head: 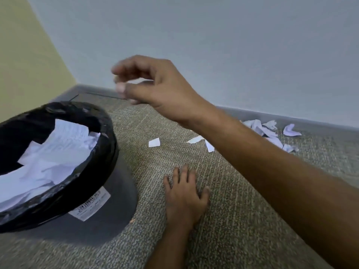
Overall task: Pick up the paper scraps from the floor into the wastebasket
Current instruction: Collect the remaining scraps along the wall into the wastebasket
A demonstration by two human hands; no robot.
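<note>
A person's view looks down at a grey speckled carpet (242,220) where it meets a pale wall (213,35). At the left stands a grey wastebasket (108,216) lined with a black plastic bag (97,152); it already holds a good heap of white paper (52,160), some of it printed. The right hand (155,86) hangs in the air above the carpet, just to the right of the basket's rim, blurred by motion. Its fingers are curled loosely, with thumb and forefinger close together but a gap showing between them; whether any small bit of paper sits between them cannot be told from the blur. The left hand (184,197) rests flat on the carpet, fingers spread, holding nothing and seemingly propping the person up. Paper scraps are still on the floor: one small white scrap (154,142) lies alone in the middle, two more torn strips (202,142) lie just beside the right forearm, and a larger cluster of crumpled pieces (270,131) lies farther right, close to the wall's dark baseboard (291,117). Judged from this, the job looks well under way but not finished: much paper is in the basket, while the scattered pieces near the wall remain to be gathered.
</note>
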